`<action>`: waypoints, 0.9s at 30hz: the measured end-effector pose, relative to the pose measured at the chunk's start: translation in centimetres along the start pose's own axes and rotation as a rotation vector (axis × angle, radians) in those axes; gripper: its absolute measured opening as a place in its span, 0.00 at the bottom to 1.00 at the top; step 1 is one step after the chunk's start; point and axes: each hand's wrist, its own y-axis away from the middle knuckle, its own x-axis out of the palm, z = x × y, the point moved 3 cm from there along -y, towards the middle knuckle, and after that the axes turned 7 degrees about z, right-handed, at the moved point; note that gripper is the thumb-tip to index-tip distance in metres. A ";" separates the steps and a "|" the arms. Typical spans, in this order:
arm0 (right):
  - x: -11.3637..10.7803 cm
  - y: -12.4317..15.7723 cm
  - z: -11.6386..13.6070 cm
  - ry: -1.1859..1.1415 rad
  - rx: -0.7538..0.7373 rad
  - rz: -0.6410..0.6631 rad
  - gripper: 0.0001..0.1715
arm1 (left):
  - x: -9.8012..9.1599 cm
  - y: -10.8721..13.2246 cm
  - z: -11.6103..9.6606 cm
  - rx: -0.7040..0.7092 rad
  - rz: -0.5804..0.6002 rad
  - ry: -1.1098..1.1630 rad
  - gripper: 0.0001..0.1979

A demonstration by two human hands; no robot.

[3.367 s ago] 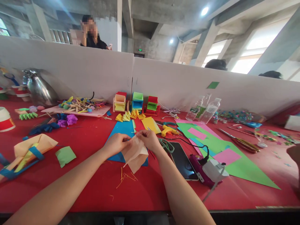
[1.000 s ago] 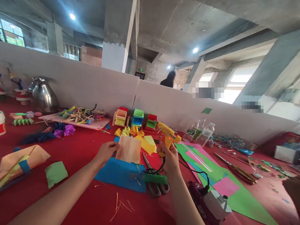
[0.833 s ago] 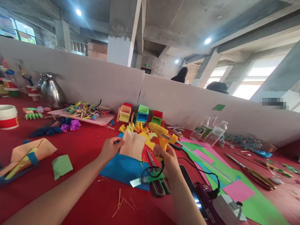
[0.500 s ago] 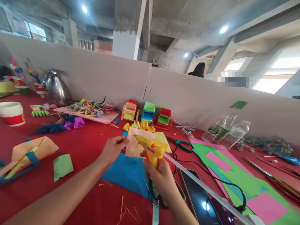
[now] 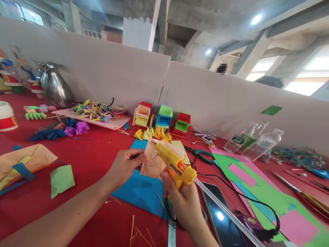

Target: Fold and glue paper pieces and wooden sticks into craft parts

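My left hand (image 5: 125, 166) pinches a small folded piece of peach paper (image 5: 151, 165) and holds it upright above a blue paper sheet (image 5: 140, 192). My right hand (image 5: 181, 200) grips a yellow hot glue gun (image 5: 174, 164) by its handle. The gun's nozzle touches the top edge of the peach paper. A clear glue stick (image 5: 226, 214) juts out of the gun's back toward the lower right, and a black cord (image 5: 246, 199) trails from it across the red table (image 5: 97, 151).
A phone (image 5: 222, 219), coloured paper sheets (image 5: 259, 192) and water bottles (image 5: 253, 144) lie to the right. Small paper boxes (image 5: 161, 118) stand by the white partition (image 5: 210, 99). A stick pile (image 5: 96, 113), metal kettle (image 5: 55, 87) and green paper scrap (image 5: 61, 178) are on the left.
My right hand picked up the glue gun from the table and brought its nozzle to the peach paper. My left hand kept holding the paper up.
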 end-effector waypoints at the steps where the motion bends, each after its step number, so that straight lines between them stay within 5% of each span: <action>1: -0.1 0.0 0.1 0.009 -0.012 -0.009 0.13 | 0.0 0.0 0.0 0.001 0.001 0.002 0.12; 27: -0.5 0.2 0.7 0.149 -0.042 -0.039 0.17 | 0.2 0.3 -0.5 0.016 0.004 -0.066 0.14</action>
